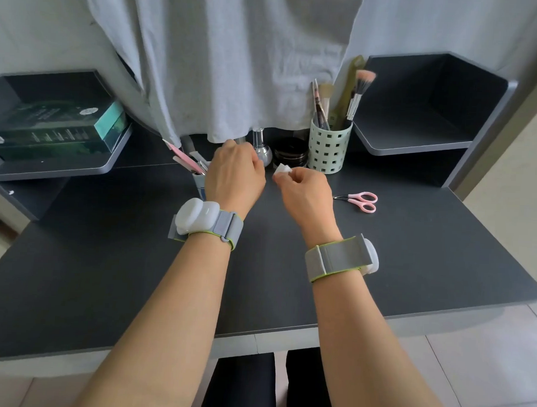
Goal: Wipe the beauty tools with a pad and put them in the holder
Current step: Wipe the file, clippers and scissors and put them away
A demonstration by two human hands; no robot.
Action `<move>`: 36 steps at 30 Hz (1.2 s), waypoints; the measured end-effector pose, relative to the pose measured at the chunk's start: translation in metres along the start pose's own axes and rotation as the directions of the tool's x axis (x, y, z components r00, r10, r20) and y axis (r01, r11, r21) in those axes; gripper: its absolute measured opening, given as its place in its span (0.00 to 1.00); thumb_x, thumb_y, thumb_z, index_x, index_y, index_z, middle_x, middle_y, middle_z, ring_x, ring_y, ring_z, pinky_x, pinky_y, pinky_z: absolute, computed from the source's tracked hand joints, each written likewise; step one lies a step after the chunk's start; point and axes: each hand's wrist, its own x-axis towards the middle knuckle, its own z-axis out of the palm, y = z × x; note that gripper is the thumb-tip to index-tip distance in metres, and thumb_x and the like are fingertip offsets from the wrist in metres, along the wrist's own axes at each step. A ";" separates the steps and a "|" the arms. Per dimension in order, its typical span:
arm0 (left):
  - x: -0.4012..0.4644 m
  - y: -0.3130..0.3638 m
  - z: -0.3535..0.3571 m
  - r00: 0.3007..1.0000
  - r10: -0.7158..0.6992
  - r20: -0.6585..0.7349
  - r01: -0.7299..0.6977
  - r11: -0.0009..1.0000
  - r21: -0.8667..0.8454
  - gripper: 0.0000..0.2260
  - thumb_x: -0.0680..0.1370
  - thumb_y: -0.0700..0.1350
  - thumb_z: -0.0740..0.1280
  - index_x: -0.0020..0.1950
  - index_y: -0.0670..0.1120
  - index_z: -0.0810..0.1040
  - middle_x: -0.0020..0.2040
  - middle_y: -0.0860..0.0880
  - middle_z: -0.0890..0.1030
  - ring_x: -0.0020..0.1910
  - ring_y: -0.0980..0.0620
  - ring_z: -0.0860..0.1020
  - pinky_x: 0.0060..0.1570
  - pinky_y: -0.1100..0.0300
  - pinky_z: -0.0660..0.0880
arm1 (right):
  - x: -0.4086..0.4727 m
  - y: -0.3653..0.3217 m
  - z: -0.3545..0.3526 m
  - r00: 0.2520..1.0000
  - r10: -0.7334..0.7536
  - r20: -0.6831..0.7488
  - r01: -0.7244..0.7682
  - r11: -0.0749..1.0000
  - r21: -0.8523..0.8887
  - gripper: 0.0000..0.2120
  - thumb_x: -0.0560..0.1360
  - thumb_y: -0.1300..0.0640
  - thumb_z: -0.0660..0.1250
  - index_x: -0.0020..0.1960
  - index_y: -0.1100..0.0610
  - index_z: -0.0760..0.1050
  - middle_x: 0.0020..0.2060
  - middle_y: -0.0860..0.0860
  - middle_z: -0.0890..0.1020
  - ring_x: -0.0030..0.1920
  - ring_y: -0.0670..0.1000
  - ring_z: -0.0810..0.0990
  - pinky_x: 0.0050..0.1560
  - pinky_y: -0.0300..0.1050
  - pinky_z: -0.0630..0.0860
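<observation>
Pad (283, 169) pinched in right grip (304, 192); left grip (235, 174) curled, contents hidden; scissors (361, 201) lie beside.

No lettering can be read anywhere on the dark desk (412, 255); the green boxes (58, 126) stacked on the left shelf carry rows of pale print and round white seals, all too blurred to make out; the pale green perforated holder (329, 146), the black jar (291, 152) beside it and the pink scissors (361, 201) show no visible markings; the grey wristbands (335, 258) with white modules bear no legible brand.
</observation>
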 end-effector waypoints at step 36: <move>-0.030 0.132 0.066 0.782 0.285 0.554 -0.307 0.950 -0.056 0.13 0.79 0.41 0.61 0.62 0.39 0.75 0.61 0.40 0.73 0.61 0.39 0.72 0.58 0.47 0.73 | 0.012 0.050 -0.104 0.947 0.140 -0.290 -0.122 0.989 0.080 0.14 0.78 0.52 0.63 0.40 0.60 0.78 0.36 0.54 0.83 0.44 0.56 0.84 0.47 0.51 0.78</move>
